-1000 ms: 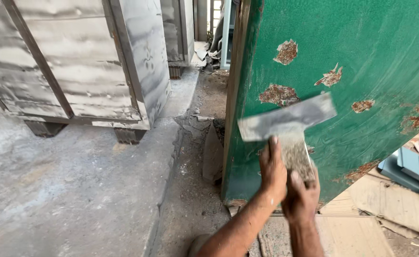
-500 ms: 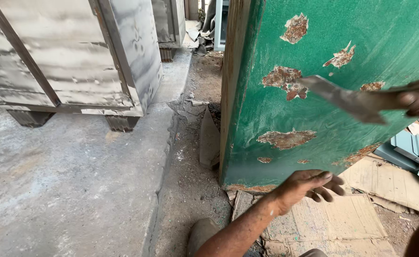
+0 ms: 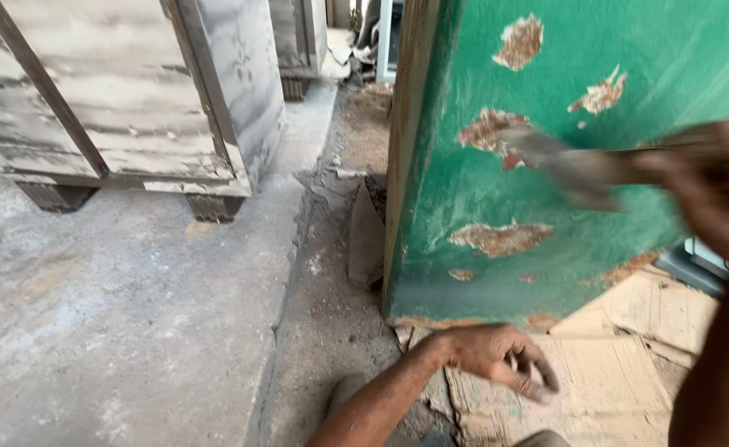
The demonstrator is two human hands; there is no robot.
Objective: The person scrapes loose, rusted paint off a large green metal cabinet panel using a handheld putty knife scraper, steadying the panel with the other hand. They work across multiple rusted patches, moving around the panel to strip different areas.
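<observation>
The right hand [image 3: 708, 186], blurred at the 3 o'clock edge of the view, is closed around the handle of a flat metal scraper [image 3: 567, 165]. The blade reaches toward 9 o'clock from that hand and lies against the green painted panel [image 3: 671, 74], its tip beside a rusty bare patch [image 3: 487, 131].

The left hand [image 3: 501, 356] hangs low at about 5 o'clock, holding nothing, its fingers [image 3: 538, 377] loosely curled, over worn cardboard [image 3: 613, 389] on the ground.

More rust patches mark the panel: one [image 3: 501, 238] at 6 o'clock from the blade, others [image 3: 520, 40] toward 12 o'clock.

At 9 o'clock from the panel's edge lies a dirt strip [image 3: 331, 306] with a flat scrap [image 3: 366, 240] leaning beside the panel. Beyond it is a concrete floor [image 3: 116, 314], and at 10 o'clock stands a grey metal cabinet [image 3: 132, 91] on short feet.
</observation>
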